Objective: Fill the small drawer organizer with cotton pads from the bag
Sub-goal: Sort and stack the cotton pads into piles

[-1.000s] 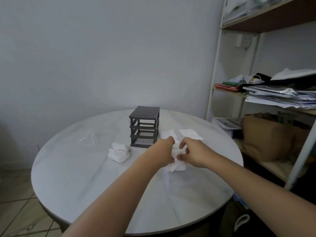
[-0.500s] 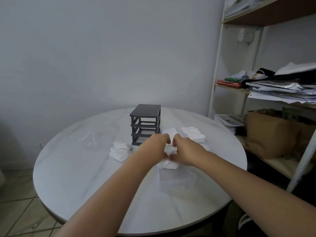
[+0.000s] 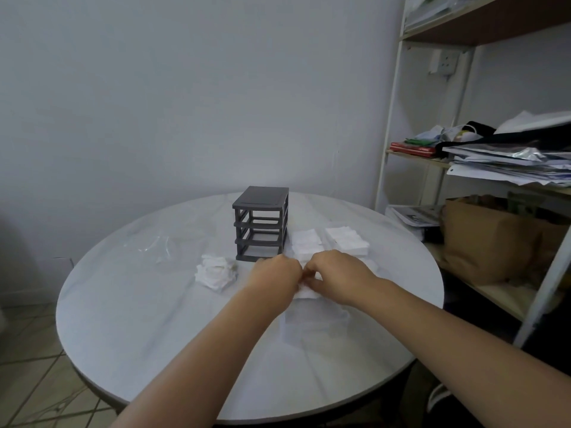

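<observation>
Grip: left hand and right hand both pinch one wad of pads, just above what looks like a clear drawer on the desk.
Detail: within the last second the hands have drawn together, knuckles nearly touching; the wad is probably being squared for the drawer. Behind stands the organizer, slots empty; stacks to its right, heap and bag to its left.

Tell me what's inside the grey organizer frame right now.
The organizer frame shows three open bays, see-through, with no drawers or pads inside. The left hand covers only its bottom front edge.
</observation>
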